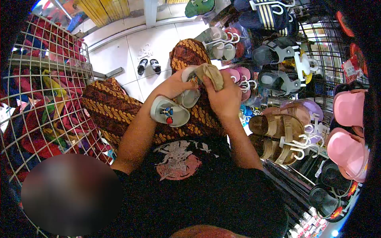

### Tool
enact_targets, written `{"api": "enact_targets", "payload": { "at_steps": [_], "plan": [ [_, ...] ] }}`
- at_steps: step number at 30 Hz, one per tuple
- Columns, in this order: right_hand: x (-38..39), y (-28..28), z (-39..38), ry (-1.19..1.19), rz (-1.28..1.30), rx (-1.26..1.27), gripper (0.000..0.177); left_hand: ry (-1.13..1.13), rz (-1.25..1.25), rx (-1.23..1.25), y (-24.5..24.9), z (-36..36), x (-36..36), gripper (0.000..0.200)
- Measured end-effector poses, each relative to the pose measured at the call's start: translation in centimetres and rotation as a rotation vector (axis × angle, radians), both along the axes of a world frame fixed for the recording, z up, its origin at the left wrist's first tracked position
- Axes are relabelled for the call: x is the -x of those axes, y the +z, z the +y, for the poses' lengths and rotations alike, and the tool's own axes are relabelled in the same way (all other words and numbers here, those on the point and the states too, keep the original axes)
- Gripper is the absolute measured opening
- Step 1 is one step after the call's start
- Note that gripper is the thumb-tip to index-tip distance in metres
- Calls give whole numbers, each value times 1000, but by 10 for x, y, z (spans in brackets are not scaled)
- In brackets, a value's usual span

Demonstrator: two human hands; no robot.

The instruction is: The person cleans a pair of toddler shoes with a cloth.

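My left hand [177,84] is closed around a small pale grey sandal [189,99], its thumb across the upper part. A matching grey sandal [180,117] with a small blue and red cartoon figure on it rests by my left wrist, over my patterned brown trousers [115,109]. My right hand [225,97] grips a folded tan cloth [213,74], with the thumb pressed on it. The cloth overlaps the toe end of the held sandal in this view.
Right of me, a black wire rack holds hanging footwear: brown sandals [274,127], pink clogs [347,148] and black sandals [274,51]. At left stands a wire basket [43,91] of colourful goods. Small black sandals [149,66] lie on the white tiled floor [119,53] ahead.
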State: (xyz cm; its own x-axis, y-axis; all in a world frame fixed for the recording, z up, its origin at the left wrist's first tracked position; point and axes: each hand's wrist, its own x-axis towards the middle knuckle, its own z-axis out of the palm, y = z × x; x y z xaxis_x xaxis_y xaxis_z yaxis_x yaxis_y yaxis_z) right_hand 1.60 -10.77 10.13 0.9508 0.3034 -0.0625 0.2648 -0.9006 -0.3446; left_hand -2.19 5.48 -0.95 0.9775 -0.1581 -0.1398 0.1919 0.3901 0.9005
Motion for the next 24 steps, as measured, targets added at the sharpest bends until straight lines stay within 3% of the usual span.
{"api": "enact_targets", "payload": {
  "at_steps": [3, 10, 13, 19, 23, 24],
  "plan": [
    [2, -17, 3, 0, 10, 13, 49, 26, 14, 293, -9, 3, 1, 62],
    [1, -11, -7, -24, 164, -38, 47, 12, 14, 102, 10, 4, 3, 63],
    [-2, -32, -18, -74, 208, -236, 43, -35, 103, 455, 20, 6, 8, 64],
    [-11, -52, -27, -88, 171, -385, 41, -56, 121, 368, 12, 9, 5, 74],
    [-22, -58, -34, -75, 6, -609, 43, -53, 56, 228, 1, 7, 1, 69],
    [-25, -58, -37, -86, 19, -552, 45, -54, 60, 208, 8, 6, 1, 67]
  ]
}}
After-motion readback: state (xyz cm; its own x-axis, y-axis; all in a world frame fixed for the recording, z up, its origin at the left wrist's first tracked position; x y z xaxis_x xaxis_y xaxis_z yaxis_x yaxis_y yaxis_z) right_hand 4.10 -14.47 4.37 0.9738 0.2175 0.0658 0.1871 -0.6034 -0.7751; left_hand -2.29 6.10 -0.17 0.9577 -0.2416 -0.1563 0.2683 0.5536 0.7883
